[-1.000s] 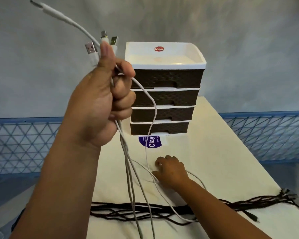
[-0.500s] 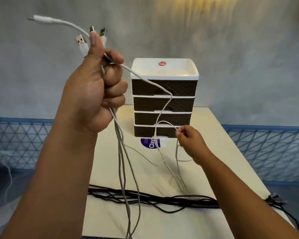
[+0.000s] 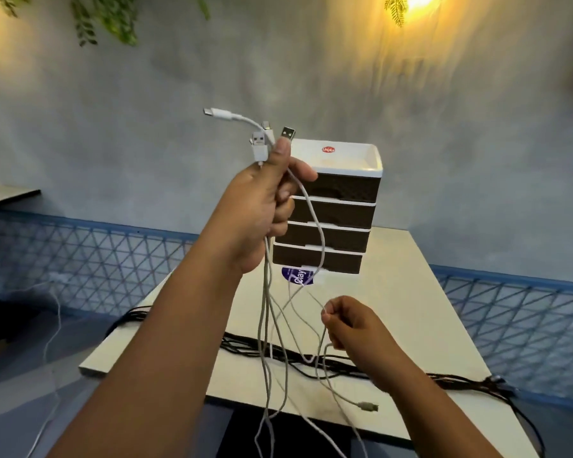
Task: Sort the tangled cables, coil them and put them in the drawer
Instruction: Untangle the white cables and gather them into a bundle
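Two hands teasing one white cable out of a raised bundle.

At frame centre the left hand point(image 3: 265, 206) still clenches the white cables point(image 3: 266, 312) below their plugs. The right hand point(image 3: 351, 322), lower right, was beside the drawer unit point(image 3: 338, 209) half a second ago; now it pinches one strand lower, near the black cables point(image 3: 311, 355) on the table point(image 3: 427, 319). Sorting appears underway; drawers look closed.

The drawer unit point(image 3: 334, 209) stands at the far end of the tabletop point(image 3: 411, 309), its four drawers closed. A bundle of black cables point(image 3: 311, 355) lies across the near part. White cables point(image 3: 268, 319) hang in front of the drawers. Bare tabletop lies right of the unit.
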Demonstrator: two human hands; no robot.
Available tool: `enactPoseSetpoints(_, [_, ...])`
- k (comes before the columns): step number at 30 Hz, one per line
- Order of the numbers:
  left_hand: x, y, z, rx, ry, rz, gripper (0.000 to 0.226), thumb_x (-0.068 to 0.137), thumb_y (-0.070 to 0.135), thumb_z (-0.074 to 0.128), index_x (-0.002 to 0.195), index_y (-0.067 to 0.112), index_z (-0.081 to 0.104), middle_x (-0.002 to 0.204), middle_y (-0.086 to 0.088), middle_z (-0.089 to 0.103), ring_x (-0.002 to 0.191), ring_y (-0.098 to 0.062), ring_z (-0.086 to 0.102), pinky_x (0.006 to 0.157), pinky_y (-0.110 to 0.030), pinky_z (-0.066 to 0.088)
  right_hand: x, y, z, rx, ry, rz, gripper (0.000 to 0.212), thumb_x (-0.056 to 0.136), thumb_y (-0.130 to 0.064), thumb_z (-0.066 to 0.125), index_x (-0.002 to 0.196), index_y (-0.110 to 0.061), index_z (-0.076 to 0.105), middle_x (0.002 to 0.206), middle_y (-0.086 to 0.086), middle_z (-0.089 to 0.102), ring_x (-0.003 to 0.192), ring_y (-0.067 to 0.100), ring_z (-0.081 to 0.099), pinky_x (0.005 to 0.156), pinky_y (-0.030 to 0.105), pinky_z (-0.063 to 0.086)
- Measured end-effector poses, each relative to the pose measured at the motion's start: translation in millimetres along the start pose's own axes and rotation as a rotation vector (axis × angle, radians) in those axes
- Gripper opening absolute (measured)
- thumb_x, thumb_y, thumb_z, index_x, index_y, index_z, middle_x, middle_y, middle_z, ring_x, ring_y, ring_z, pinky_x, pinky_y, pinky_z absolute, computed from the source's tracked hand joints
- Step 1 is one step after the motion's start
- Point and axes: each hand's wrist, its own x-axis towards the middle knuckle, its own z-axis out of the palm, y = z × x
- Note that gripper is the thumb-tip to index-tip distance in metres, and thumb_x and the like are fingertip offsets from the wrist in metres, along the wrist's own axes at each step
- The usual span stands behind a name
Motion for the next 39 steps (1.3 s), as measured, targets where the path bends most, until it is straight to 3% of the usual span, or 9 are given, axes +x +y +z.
enactPoseSetpoints(3, [-11.2, 6.0, 4.6, 0.058, 0.042, 0.031, 0.046, 0.097, 0.052, 0.044, 0.091, 0.015, 0.07, 0.085, -0.006, 0.041, 0.052, -0.009, 0.024, 0.048, -0.023, 0.019, -31.3, 12.0, 12.7, 0.08, -0.065, 0.038, 0.011, 0.095, -0.012, 0.054, 0.086, -0.014, 0.058, 0.065, -0.002, 0.053, 0.059, 0.014, 0.045, 0.057, 0.03, 0.04])
enactPoseSetpoints(6, [-16.0, 14.6, 3.3, 0.036, 0.028, 0.094, 0.042, 0.099, 0.048, 0.043, 0.09, 0.016, 0.069, 0.083, -0.005, 0.046, 0.052, -0.01, 0.023, 0.048, -0.025, 0.017, -56.9, 27.4, 27.8, 0.117, -0.143, 0.095, 0.009, 0.091, -0.016, 0.055, 0.082, -0.019, 0.056, 0.061, 0.0, 0.052, 0.054, 0.017, 0.046, 0.051, 0.029, 0.038])
enactPoseSetpoints(14, [-22.6, 41.7, -19.3, -0.201, -0.055, 0.112, 0.04, 0.102, 0.042, 0.042, 0.08, 0.016, 0.062, 0.069, 0.005, 0.048, 0.045, -0.006, 0.025, 0.038, -0.017, 0.021, -77.8, 27.1, 39.3, -0.159, -0.396, 0.206, 0.012, 0.091, -0.018, 0.058, 0.101, -0.014, 0.062, 0.079, -0.006, 0.065, 0.07, 0.014, 0.067, 0.065, 0.027, 0.052])
enactPoseSetpoints(18, [-30.7, 44.5, -37.2, -0.172, -0.156, 0.055, 0.039, 0.101, 0.043, 0.042, 0.079, 0.016, 0.059, 0.066, 0.004, 0.044, 0.044, -0.006, 0.024, 0.037, -0.017, 0.019, -78.1, -1.2, 40.5, -0.297, -0.142, 0.196, 0.031, 0.095, -0.003, 0.044, 0.098, -0.027, 0.064, 0.088, -0.003, 0.068, 0.07, 0.014, 0.067, 0.061, 0.026, 0.049])
enactPoseSetpoints(22, [-49.2, 15.2, -43.9, -0.073, -0.254, -0.056, 0.039, 0.098, 0.047, 0.044, 0.077, 0.02, 0.065, 0.074, -0.008, 0.038, 0.048, -0.009, 0.02, 0.039, -0.019, 0.018, -84.1, -78.8, 60.7, 0.05, 0.233, -0.118, 0.016, 0.101, -0.021, 0.052, 0.1, -0.022, 0.067, 0.09, 0.0, 0.07, 0.081, 0.013, 0.068, 0.069, 0.023, 0.054])
enactPoseSetpoints(25, [-64.2, -4.8, -48.8, -0.067, -0.308, -0.125, 0.039, 0.097, 0.049, 0.044, 0.081, 0.02, 0.066, 0.061, -0.006, 0.032, 0.044, -0.008, 0.023, 0.04, -0.017, 0.026, -91.9, -123.2, 85.8, 0.095, 0.245, -0.334, 0.024, 0.095, -0.036, 0.052, 0.1, -0.016, 0.064, 0.09, 0.001, 0.069, 0.084, 0.014, 0.066, 0.073, 0.024, 0.054])
enactPoseSetpoints(33, [-83.5, -25.2, -79.2, -0.138, -0.327, -0.229, 0.038, 0.083, 0.047, 0.057, 0.091, 0.012, 0.067, 0.06, 0.0, 0.026, 0.047, -0.009, 0.023, 0.044, -0.023, 0.018, -101.6, -127.8, 138.9, 0.307, 0.345, -0.286, 0.024, 0.096, -0.033, 0.045, 0.082, -0.018, 0.058, 0.055, -0.013, 0.038, 0.049, 0.004, 0.029, 0.047, 0.015, 0.028])
enactPoseSetpoints(37, [-82.3, -37.6, -85.5, -0.34, -0.228, -0.294, 0.017, 0.093, 0.025, 0.058, 0.079, 0.017, 0.053, 0.065, 0.001, 0.022, 0.051, -0.009, 0.015, 0.044, -0.021, 0.012, -102.7, -124.2, 157.6, 0.618, 0.455, -0.215, 0.027, 0.099, -0.032, 0.05, 0.079, -0.014, 0.057, 0.055, -0.001, 0.026, 0.048, 0.01, 0.02, 0.044, 0.021, 0.02])
enactPoseSetpoints(39, [-81.1, -45.2, -88.7, -0.388, -0.222, -0.328, 0.025, 0.098, 0.014, 0.05, 0.074, 0.019, 0.043, 0.066, 0.001, 0.022, 0.05, -0.008, 0.014, 0.042, -0.019, 0.012, -102.2, -124.6, 160.1, 0.683, 0.513, -0.211, 0.027, 0.097, -0.03, 0.047, 0.079, -0.014, 0.059, 0.055, 0.001, 0.024, 0.048, 0.011, 0.018, 0.043, 0.022, 0.018])
